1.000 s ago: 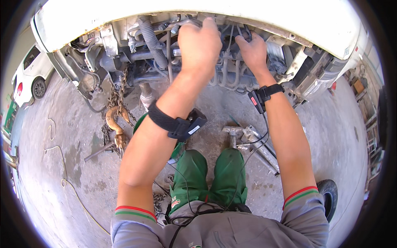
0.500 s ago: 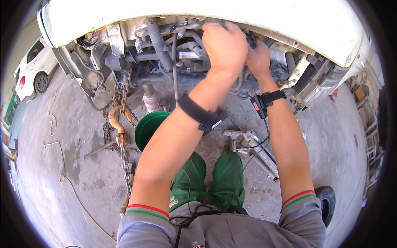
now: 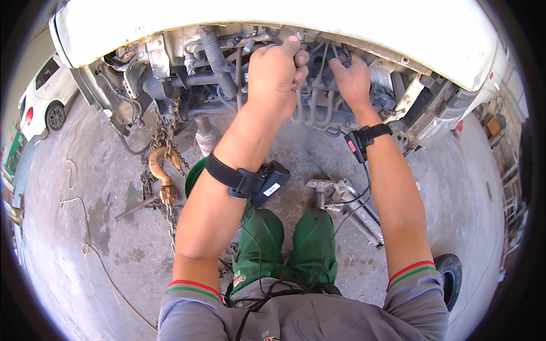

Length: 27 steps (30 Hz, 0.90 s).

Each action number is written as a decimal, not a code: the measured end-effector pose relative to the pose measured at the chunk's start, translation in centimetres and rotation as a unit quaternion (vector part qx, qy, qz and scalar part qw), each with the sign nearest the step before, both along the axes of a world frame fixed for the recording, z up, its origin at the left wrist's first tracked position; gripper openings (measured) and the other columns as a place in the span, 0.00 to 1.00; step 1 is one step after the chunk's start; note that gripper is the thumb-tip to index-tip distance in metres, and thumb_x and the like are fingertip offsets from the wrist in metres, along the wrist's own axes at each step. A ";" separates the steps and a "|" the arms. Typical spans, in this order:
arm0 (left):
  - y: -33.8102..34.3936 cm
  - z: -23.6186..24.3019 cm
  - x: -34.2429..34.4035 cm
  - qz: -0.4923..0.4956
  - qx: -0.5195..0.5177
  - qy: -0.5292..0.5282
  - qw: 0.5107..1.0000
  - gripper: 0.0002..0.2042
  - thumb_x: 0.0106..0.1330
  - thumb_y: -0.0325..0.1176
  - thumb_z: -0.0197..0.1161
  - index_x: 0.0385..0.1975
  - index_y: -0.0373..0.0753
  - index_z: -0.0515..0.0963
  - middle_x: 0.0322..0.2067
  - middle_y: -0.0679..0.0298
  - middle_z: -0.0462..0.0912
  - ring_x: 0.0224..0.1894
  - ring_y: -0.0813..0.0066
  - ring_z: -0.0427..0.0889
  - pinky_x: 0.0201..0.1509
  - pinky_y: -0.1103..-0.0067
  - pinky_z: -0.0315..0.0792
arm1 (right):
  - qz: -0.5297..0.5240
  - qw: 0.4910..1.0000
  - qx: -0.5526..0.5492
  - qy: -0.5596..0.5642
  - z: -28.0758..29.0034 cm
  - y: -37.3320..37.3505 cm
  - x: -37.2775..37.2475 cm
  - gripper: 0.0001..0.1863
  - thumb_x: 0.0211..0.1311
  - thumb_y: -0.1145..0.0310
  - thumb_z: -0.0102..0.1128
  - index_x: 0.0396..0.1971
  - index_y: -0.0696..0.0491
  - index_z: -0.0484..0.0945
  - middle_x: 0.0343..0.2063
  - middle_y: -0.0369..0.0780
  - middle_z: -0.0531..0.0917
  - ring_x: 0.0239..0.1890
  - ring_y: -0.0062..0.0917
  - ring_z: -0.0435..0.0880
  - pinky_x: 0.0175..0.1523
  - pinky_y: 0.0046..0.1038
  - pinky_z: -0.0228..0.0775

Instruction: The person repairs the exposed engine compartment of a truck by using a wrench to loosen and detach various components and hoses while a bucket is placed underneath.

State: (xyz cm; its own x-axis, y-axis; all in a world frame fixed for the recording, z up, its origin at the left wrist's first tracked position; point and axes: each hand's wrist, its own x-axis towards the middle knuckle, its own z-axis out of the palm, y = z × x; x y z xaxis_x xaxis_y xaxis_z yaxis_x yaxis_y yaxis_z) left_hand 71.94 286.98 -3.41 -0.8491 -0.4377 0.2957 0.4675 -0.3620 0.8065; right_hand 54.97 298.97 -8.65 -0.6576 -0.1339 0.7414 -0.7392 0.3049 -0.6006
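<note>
Both my arms reach up into the open engine bay (image 3: 216,85) of a white vehicle (image 3: 352,23). My left hand (image 3: 277,71) is closed around thin pipes or cables (image 3: 310,99) near the top of the bay. My right hand (image 3: 352,79) sits just to its right, fingers curled around dark cables there. A black device is strapped to each wrist, the left one (image 3: 259,182) and the right one (image 3: 364,139). What exactly each hand grips is partly hidden by the hands.
A rusty hoist hook (image 3: 161,167) hangs on a chain (image 3: 165,128) at left, above a green bucket (image 3: 193,176). Metal tools (image 3: 341,196) lie on the concrete floor (image 3: 85,227). A tyre (image 3: 449,275) lies at lower right. A white car (image 3: 45,99) is parked at far left.
My left hand has moved right along the engine bay, from beside the ribbed hose to close by my right hand. My right hand has stayed in place.
</note>
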 end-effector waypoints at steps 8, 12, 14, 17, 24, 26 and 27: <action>-6.9 0.7 2.9 -0.064 -0.070 -0.097 0.991 0.08 0.73 0.33 0.55 0.31 0.38 0.73 0.15 0.76 0.63 0.13 0.87 0.54 0.16 0.86 0.49 | -0.002 1.000 0.014 -0.022 0.1 1.2 -0.1 0.19 0.50 0.61 0.64 0.29 0.64 0.78 0.25 0.52 0.84 0.29 0.43 0.83 0.42 0.34 0.75; -13.1 0.7 2.8 0.093 -0.132 -0.123 0.979 0.08 0.68 0.31 0.61 0.30 0.32 0.77 0.15 0.76 0.63 0.15 0.86 0.53 0.17 0.84 0.45 | 0.004 1.000 0.017 -0.001 0.1 0.3 -0.4 0.18 0.54 0.60 0.64 0.33 0.63 0.80 0.25 0.46 0.84 0.29 0.30 0.82 0.41 0.32 0.73; -14.8 0.3 2.1 0.146 -0.163 -0.117 0.969 0.09 0.68 0.31 0.61 0.34 0.30 0.79 0.15 0.76 0.63 0.15 0.86 0.52 0.19 0.83 0.45 | 0.019 1.000 -0.003 0.009 -0.1 -0.2 -0.2 0.18 0.53 0.60 0.64 0.33 0.63 0.80 0.25 0.46 0.84 0.28 0.28 0.80 0.40 0.31 0.73; -16.4 -0.1 1.7 0.084 -0.159 -0.111 0.977 0.10 0.70 0.32 0.59 0.35 0.29 0.79 0.16 0.77 0.61 0.16 0.86 0.52 0.19 0.84 0.46 | -0.005 1.000 -0.002 0.012 -0.4 -0.5 -0.3 0.18 0.53 0.61 0.64 0.32 0.63 0.80 0.25 0.46 0.84 0.27 0.27 0.79 0.40 0.31 0.73; -15.9 -0.4 2.2 -0.009 -0.175 -0.139 0.975 0.12 0.74 0.34 0.54 0.36 0.30 0.76 0.16 0.78 0.57 0.15 0.87 0.51 0.18 0.86 0.46 | -0.036 0.999 -0.002 0.018 -0.4 -0.4 -0.6 0.18 0.52 0.61 0.63 0.32 0.64 0.79 0.24 0.47 0.83 0.27 0.29 0.79 0.40 0.31 0.73; -15.7 -0.7 2.4 -0.014 -0.161 -0.141 0.977 0.12 0.74 0.34 0.54 0.36 0.30 0.76 0.16 0.77 0.57 0.15 0.87 0.51 0.18 0.86 0.46 | -0.014 0.999 -0.012 0.030 -0.2 -0.6 -0.2 0.20 0.52 0.60 0.64 0.34 0.65 0.79 0.24 0.48 0.83 0.28 0.31 0.80 0.41 0.32 0.73; -15.1 -1.0 2.5 0.017 -0.149 -0.137 0.979 0.11 0.74 0.34 0.54 0.35 0.31 0.76 0.16 0.77 0.58 0.15 0.86 0.52 0.18 0.85 0.47 | -0.015 0.999 -0.011 0.031 -0.1 -0.7 0.0 0.20 0.52 0.60 0.64 0.34 0.65 0.79 0.24 0.48 0.83 0.28 0.31 0.80 0.41 0.32 0.73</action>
